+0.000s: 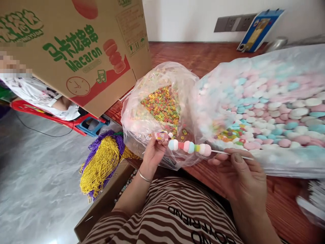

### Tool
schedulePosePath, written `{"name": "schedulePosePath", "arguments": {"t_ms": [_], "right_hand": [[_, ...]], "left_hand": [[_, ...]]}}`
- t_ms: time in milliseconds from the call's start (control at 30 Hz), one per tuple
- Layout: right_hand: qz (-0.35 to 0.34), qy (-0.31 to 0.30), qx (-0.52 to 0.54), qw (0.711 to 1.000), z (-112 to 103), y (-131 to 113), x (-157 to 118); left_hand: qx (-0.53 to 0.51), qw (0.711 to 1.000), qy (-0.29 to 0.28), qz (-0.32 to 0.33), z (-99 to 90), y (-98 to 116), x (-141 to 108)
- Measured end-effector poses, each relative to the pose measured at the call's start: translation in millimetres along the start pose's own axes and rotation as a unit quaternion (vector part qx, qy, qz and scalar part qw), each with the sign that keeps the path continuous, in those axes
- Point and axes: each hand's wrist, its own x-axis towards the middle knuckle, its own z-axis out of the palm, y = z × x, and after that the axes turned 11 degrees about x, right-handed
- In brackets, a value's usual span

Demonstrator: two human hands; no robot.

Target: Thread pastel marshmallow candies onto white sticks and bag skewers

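My right hand grips a thin white stick between thumb and fingers. Threaded along the stick is a row of marshmallows in pink, white and light blue, with red and yellow-green pieces between them. At the row's far end my left hand is pinched on a small pink, yellow and purple patterned piece; its exact kind is unclear. Behind both hands lies an open clear bag with colourful ring-shaped candies. To the right, a large clear bag holds many pastel marshmallows.
A tall cardboard box stands at the left on the red-brown table. Gold and purple bead strings hang over a box's edge below. A blue device leans near the wall. Another person's sleeve shows behind the box.
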Motion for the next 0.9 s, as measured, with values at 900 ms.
{"name": "schedulePosePath", "arguments": {"t_ms": [900], "right_hand": [[-0.056,0.055,0.018,0.997,-42.8,-3.8,-17.3]], "left_hand": [[0.032,0.997,-0.039,-0.061,32.7,-48.3,-18.9]]}}
